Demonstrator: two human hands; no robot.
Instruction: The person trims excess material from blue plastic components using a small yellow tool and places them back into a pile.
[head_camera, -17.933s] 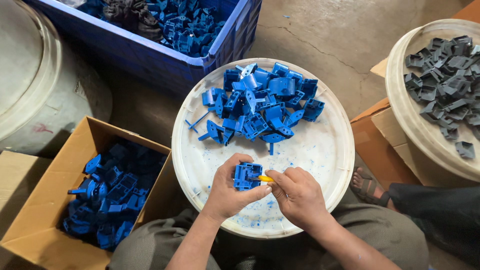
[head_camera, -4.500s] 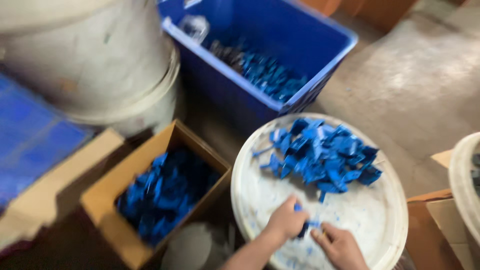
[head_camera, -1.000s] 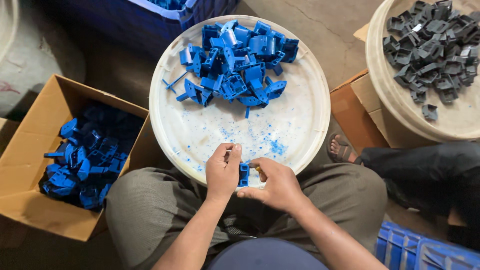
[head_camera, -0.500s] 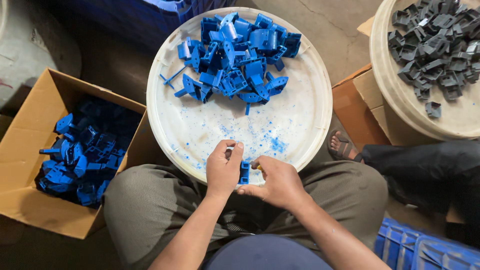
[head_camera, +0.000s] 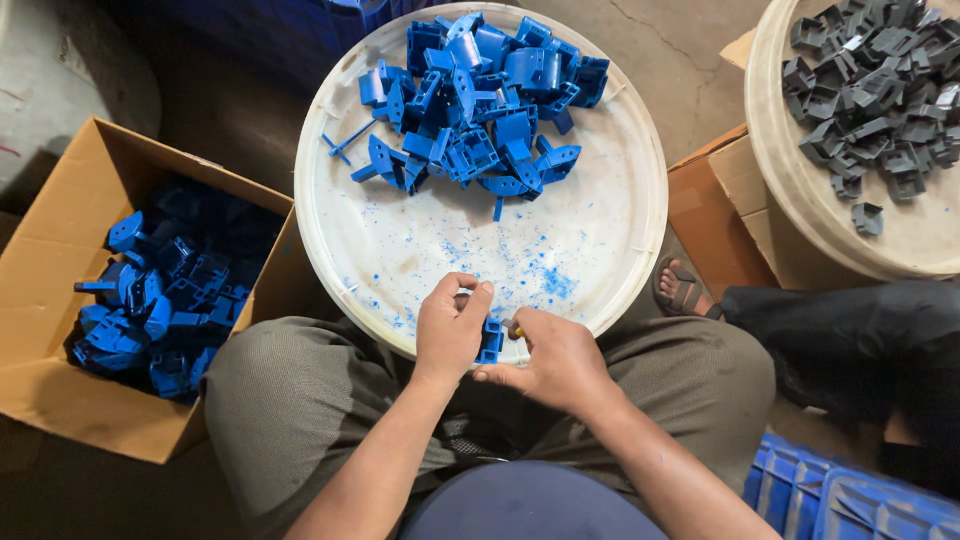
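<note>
At the white tray's (head_camera: 640, 150) near rim, the left hand (head_camera: 450, 330) pinches a blue part (head_camera: 491, 340) upright; the right hand (head_camera: 555, 362), touching it, grips a small tool.

An open brown cardboard box (head_camera: 60, 330) stands on the floor at the left, just beside the person's left knee. Its flaps are folded outward, and it holds a heap of blue plastic parts (head_camera: 150, 300). At the right, a second brown cardboard box (head_camera: 725, 215) sits partly under the round pale tray of grey parts (head_camera: 800, 190); only its orange-brown side and one tan flap show. A blue plastic crate (head_camera: 840, 495) with ribbed sides lies at the lower right corner, cut off by the frame's edge. Another dark blue crate (head_camera: 280, 35) stands at the top, behind the white round tray (head_camera: 640, 230). No labels, signs or screens show.
</note>
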